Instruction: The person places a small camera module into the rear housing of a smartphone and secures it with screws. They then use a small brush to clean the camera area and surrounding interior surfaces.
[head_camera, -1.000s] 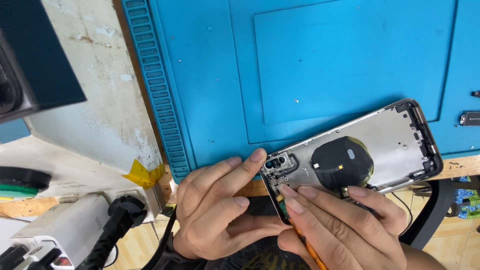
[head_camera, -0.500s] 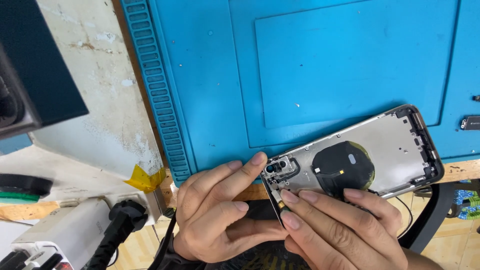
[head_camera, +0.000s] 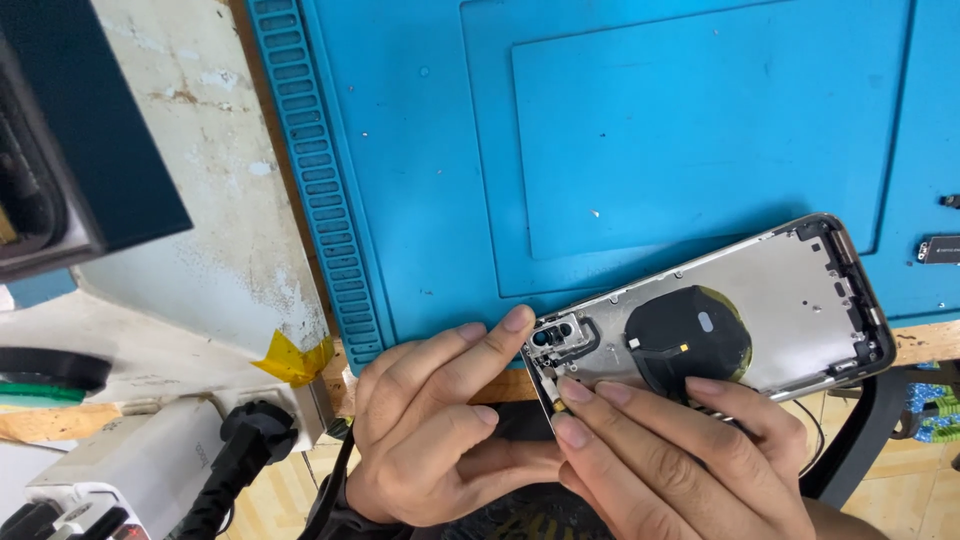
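Observation:
An opened silver phone housing (head_camera: 790, 290) lies tilted across the front edge of the blue mat (head_camera: 430, 200). Inside it sits a round black coil (head_camera: 688, 335), with a camera bracket (head_camera: 560, 338) at its near-left corner. My left hand (head_camera: 440, 430) grips that corner, its index fingertip resting on the housing's upper edge. My right hand (head_camera: 680, 460) pinches a thin tool (head_camera: 553, 392). The tool's pale tip touches the corner just below the camera bracket, and its handle is hidden under my fingers.
Small dark parts (head_camera: 940, 248) lie on the mat's right edge. A white power strip with a black plug (head_camera: 245, 440) sits at lower left, by a piece of yellow tape (head_camera: 290, 358). A dark box (head_camera: 90, 150) stands at upper left, and a black chair base (head_camera: 860, 430) below the bench.
The tool's orange handle, visible a second ago under my right hand, is now covered by my fingers. My right fingers have closed in on the housing's corner. The housing has barely moved.

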